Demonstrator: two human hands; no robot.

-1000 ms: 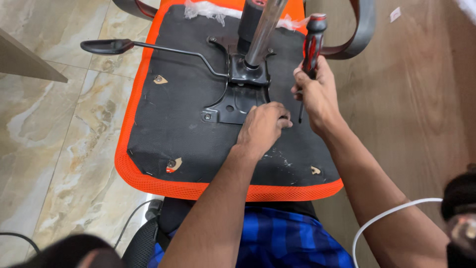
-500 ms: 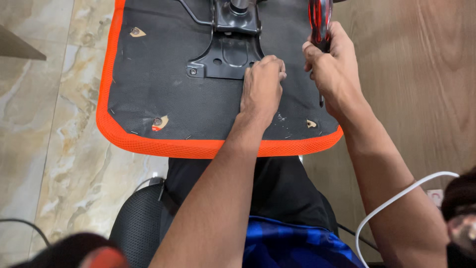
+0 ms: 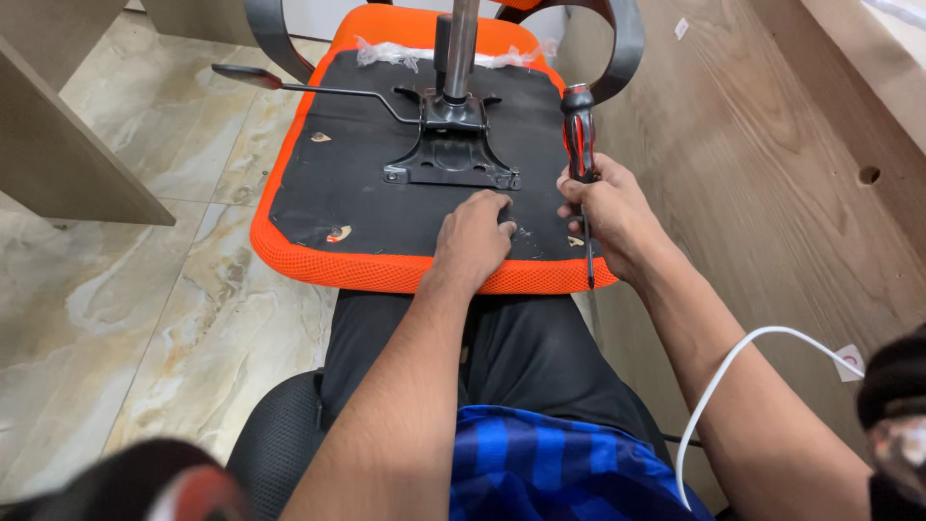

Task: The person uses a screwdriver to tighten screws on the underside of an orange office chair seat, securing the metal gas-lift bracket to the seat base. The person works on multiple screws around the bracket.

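- Seat [image 3: 386,207], upturned, black underside with orange rim, rests on the person's lap.
- Left hand [image 3: 473,241] lies curled on the underside, near the metal plate [image 3: 453,164].
- Right hand [image 3: 608,217] grips a red-black screwdriver [image 3: 580,145], tip down.
- Marble floor [image 3: 145,289] left; wooden panel [image 3: 772,193] right.

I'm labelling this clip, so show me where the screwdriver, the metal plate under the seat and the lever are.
screwdriver [image 3: 579,130]: head view, on its red and black handle.
metal plate [image 3: 451,164]: head view, on its flat black middle.
lever [image 3: 241,75]: head view, on its flat black paddle end.
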